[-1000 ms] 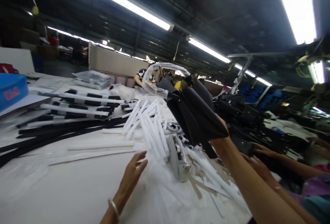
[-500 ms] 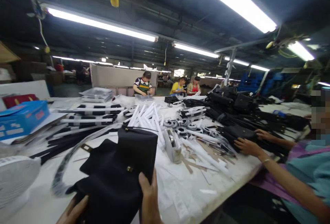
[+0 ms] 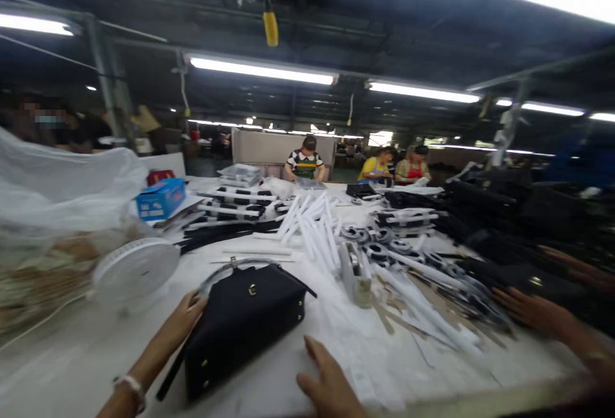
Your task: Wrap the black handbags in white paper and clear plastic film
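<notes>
A black handbag (image 3: 245, 318) with a small gold clasp lies tilted on the white table (image 3: 273, 399), nearest the camera. At the bag's left end, my left hand (image 3: 189, 309) has its fingers curled against the edge. My right hand (image 3: 327, 376) is just right of the bag, apart from it, with thumb and fingers spread and nothing held. A clear plastic-wrapped strap shows behind the bag. A dark strap hangs from its lower left side.
White rolled tubes (image 3: 312, 229) and a tape dispenser (image 3: 354, 277) lie beyond the bag. At left are a round white fan (image 3: 137, 270) and a blue box (image 3: 161, 199). A co-worker's hands (image 3: 533, 309) rest on black bags at right.
The bag has gone from held up and open-flapped to lying on the table. My right hand has let go and moved right. The view has turned left.
</notes>
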Available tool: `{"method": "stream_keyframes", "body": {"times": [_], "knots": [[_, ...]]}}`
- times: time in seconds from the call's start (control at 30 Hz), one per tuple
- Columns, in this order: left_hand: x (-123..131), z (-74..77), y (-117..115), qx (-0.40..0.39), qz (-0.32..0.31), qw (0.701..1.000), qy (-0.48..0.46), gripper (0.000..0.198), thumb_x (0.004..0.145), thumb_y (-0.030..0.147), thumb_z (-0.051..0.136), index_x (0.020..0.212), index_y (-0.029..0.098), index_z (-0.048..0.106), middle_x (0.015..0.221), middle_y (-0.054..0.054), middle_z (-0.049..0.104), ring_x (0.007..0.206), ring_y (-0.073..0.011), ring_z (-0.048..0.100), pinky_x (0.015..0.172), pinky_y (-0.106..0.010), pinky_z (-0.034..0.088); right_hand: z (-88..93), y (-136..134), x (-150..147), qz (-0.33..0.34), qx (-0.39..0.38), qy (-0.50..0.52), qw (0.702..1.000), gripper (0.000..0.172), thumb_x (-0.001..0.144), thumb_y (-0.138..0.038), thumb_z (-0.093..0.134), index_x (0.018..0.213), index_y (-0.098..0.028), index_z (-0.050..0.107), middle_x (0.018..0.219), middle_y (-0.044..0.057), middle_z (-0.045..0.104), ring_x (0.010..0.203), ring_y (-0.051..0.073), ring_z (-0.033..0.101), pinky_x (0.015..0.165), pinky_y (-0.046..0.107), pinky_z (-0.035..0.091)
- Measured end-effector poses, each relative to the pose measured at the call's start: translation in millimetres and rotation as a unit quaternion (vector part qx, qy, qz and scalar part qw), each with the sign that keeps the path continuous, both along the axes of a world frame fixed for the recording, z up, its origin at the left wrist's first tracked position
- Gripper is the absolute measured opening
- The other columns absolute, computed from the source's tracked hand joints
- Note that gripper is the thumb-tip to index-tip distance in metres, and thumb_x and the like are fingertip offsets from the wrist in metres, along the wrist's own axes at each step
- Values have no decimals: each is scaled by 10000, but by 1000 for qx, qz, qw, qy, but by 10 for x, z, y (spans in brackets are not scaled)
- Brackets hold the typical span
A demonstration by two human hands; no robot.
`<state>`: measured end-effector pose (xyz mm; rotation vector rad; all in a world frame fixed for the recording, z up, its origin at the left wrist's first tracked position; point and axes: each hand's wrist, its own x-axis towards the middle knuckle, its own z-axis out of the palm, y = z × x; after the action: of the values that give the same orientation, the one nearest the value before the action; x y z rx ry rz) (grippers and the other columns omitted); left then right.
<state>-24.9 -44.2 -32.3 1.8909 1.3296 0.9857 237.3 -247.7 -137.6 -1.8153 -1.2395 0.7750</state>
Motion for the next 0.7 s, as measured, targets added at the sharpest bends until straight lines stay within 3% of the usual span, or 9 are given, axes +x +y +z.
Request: {"method": "stream_keyframes", "body": {"times": [0.1,0.2,0.27,0.33,0.4,0.5,0.6,0.7], "knots": [[-44,72,-73,79,3,994,75,496,833,450,538,1221,148,600,1236,-138,668,1197,-331,596,1032,-464,477,-168,87,344,-21,4,-69,997,688,752,-311,566,1416,-145,499,1469,129,495,1376,292,439,1172,415,318],[108,27,-377,167,-96,966,174,466,838,371,601,1272,203,593,1336,-127,616,1257,-308,555,1091,-478,419,-344,177,659,-51,19,-116,992,650,772,-390,528,1380,-160,538,1430,125,537,1335,298,491,1144,425,373],[239,-49,-588,215,-179,926,255,546,765,316,732,1288,263,583,1391,-107,576,1302,-326,510,1121,-519,365,-403,198,813,-61,26,-122,990,644,770,-448,514,1345,-163,575,1395,130,570,1302,303,528,1121,422,409],[327,-128,-713,240,-202,900,304,663,718,205,780,1331,247,533,1383,-119,575,1268,-320,532,1105,-509,371,-380,192,903,-50,25,-103,993,648,762,-507,521,1302,-162,614,1358,132,602,1263,309,565,1090,415,447],[352,-195,-732,253,-200,891,319,614,760,110,716,1329,211,507,1284,-110,628,1160,-278,592,1039,-452,423,-260,182,930,-29,12,-72,997,622,763,-551,538,1243,-174,659,1291,124,653,1203,314,612,1041,410,495],[296,-276,-660,268,-216,883,320,371,863,60,555,1207,198,557,1059,-61,679,973,-227,632,899,-386,470,70,209,858,-35,12,-72,997,527,797,-582,557,1151,-220,703,1164,100,721,1056,308,690,921,402,571],[163,-336,-639,286,-256,871,305,258,933,90,459,1118,206,598,921,-37,681,869,-204,632,848,-367,470,457,290,679,-25,103,-153,983,488,822,-565,597,1183,-247,679,1197,94,704,1011,294,700,900,411,579],[-56,-348,-735,304,-289,867,269,288,976,113,403,1166,204,599,1007,-52,707,953,-197,644,944,-386,452,744,357,447,81,200,-246,945,478,833,-490,662,1255,-267,642,1320,89,632,1190,290,613,1025,431,510]]}}
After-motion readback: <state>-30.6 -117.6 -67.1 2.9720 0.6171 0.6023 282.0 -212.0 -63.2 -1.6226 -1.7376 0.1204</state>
